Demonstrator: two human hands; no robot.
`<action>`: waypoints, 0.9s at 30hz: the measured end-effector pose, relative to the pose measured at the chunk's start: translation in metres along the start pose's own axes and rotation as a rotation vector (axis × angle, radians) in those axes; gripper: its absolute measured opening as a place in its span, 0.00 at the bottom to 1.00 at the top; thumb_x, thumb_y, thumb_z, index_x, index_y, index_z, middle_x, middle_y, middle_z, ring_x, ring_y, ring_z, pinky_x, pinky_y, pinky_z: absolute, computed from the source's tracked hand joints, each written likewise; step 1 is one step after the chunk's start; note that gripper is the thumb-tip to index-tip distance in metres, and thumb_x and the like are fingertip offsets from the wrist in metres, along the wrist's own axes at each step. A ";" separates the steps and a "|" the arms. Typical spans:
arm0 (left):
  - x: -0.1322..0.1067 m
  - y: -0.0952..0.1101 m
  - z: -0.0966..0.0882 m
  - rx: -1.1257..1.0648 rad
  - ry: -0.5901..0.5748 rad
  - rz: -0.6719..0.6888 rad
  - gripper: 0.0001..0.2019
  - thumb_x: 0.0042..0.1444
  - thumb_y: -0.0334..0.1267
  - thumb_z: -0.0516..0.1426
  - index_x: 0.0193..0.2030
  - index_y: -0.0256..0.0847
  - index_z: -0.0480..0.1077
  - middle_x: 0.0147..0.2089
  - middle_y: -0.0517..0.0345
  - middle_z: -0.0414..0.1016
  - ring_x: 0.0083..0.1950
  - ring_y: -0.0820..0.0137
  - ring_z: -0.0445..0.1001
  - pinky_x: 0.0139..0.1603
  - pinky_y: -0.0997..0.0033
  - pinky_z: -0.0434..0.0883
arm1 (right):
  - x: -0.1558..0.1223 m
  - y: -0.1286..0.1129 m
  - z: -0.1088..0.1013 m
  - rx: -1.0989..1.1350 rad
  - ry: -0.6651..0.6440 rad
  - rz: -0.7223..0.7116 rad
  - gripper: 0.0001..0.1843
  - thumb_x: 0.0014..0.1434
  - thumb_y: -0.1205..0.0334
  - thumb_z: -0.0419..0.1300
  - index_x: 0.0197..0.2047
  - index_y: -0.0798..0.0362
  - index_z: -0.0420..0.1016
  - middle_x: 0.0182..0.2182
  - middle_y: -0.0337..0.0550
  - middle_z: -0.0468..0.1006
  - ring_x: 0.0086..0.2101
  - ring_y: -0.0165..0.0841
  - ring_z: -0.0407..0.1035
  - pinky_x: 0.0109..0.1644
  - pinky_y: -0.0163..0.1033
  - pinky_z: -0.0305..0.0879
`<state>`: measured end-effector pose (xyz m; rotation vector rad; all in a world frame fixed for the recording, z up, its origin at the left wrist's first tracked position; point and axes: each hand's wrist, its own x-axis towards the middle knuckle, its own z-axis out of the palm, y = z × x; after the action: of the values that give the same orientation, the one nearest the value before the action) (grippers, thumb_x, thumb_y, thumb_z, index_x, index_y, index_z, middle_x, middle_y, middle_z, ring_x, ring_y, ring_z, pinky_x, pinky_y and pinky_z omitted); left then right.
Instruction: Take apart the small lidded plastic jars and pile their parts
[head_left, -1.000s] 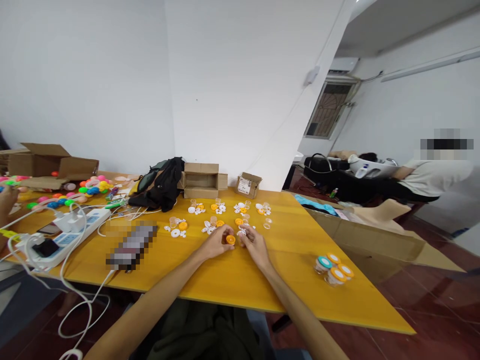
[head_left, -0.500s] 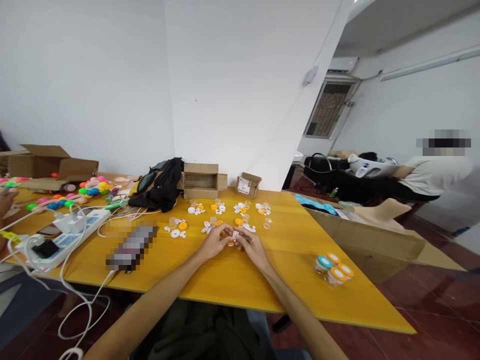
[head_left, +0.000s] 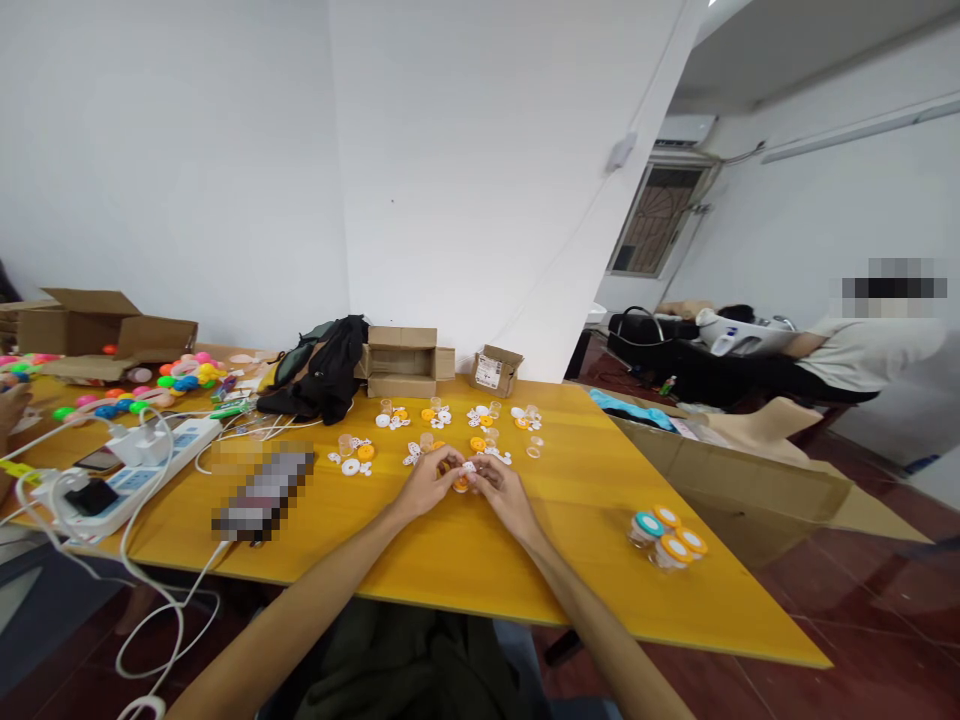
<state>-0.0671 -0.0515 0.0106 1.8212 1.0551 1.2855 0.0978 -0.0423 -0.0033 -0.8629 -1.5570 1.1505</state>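
My left hand [head_left: 426, 483] pinches a small orange cap [head_left: 461, 483] over the yellow table [head_left: 465, 560]. My right hand [head_left: 504, 487] meets it from the right and pinches a small white perforated piece [head_left: 470, 467] against the top of the cap. Fingers of both hands are curled round the parts. Just beyond my hands lie several loose orange caps [head_left: 478, 443], white discs [head_left: 350, 466] and small clear cups [head_left: 535, 446] in little groups.
A cluster of capped clear jars [head_left: 666, 537] stands at the right of the table. Cardboard boxes [head_left: 403, 360] and a black bag [head_left: 322, 375] sit at the back. A power strip [head_left: 127, 462] with cables and coloured balls [head_left: 184, 372] lie left. A person [head_left: 862, 350] sits far right.
My right hand has brought the white piece over onto the orange cap in my left hand. Both hands have closed together and shifted slightly away from me.
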 end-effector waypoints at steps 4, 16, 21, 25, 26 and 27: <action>0.000 0.000 0.000 -0.021 -0.016 0.001 0.05 0.55 0.40 0.59 0.35 0.41 0.74 0.34 0.58 0.76 0.37 0.68 0.72 0.40 0.70 0.69 | 0.002 0.003 -0.001 -0.009 0.007 -0.023 0.18 0.48 0.45 0.67 0.34 0.48 0.73 0.32 0.41 0.78 0.34 0.37 0.73 0.42 0.42 0.71; 0.001 -0.004 0.000 -0.110 0.006 -0.020 0.09 0.53 0.43 0.61 0.35 0.40 0.71 0.34 0.59 0.74 0.36 0.69 0.72 0.41 0.70 0.69 | 0.002 0.004 -0.003 -0.033 0.006 0.007 0.19 0.48 0.42 0.65 0.34 0.49 0.78 0.31 0.42 0.79 0.31 0.36 0.72 0.36 0.41 0.70; 0.001 -0.001 0.000 -0.118 -0.045 -0.035 0.11 0.54 0.46 0.61 0.37 0.40 0.73 0.35 0.57 0.76 0.38 0.68 0.73 0.43 0.68 0.70 | 0.002 0.005 -0.004 -0.037 -0.010 -0.018 0.19 0.49 0.43 0.65 0.36 0.49 0.80 0.33 0.42 0.80 0.33 0.38 0.72 0.40 0.43 0.71; 0.001 -0.002 0.000 -0.150 -0.031 -0.039 0.10 0.53 0.44 0.62 0.35 0.40 0.72 0.34 0.58 0.76 0.37 0.68 0.74 0.42 0.69 0.70 | 0.003 0.004 -0.004 -0.064 0.010 -0.007 0.21 0.48 0.41 0.64 0.37 0.48 0.79 0.34 0.43 0.80 0.34 0.39 0.72 0.39 0.42 0.69; 0.001 -0.002 0.000 -0.160 -0.026 -0.044 0.10 0.53 0.44 0.62 0.35 0.40 0.72 0.34 0.58 0.76 0.37 0.69 0.74 0.42 0.69 0.70 | 0.003 0.003 -0.004 -0.092 0.008 -0.017 0.20 0.49 0.40 0.63 0.35 0.48 0.78 0.33 0.42 0.80 0.33 0.38 0.71 0.39 0.41 0.68; 0.001 -0.003 0.000 -0.169 -0.023 -0.050 0.10 0.53 0.44 0.62 0.35 0.40 0.71 0.34 0.59 0.76 0.37 0.69 0.74 0.42 0.70 0.70 | 0.003 0.002 -0.004 -0.124 0.006 -0.032 0.20 0.51 0.40 0.61 0.33 0.49 0.77 0.31 0.42 0.79 0.32 0.38 0.70 0.39 0.41 0.67</action>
<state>-0.0673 -0.0489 0.0083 1.6695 0.9441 1.2815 0.1013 -0.0381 -0.0045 -0.9184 -1.6453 1.0367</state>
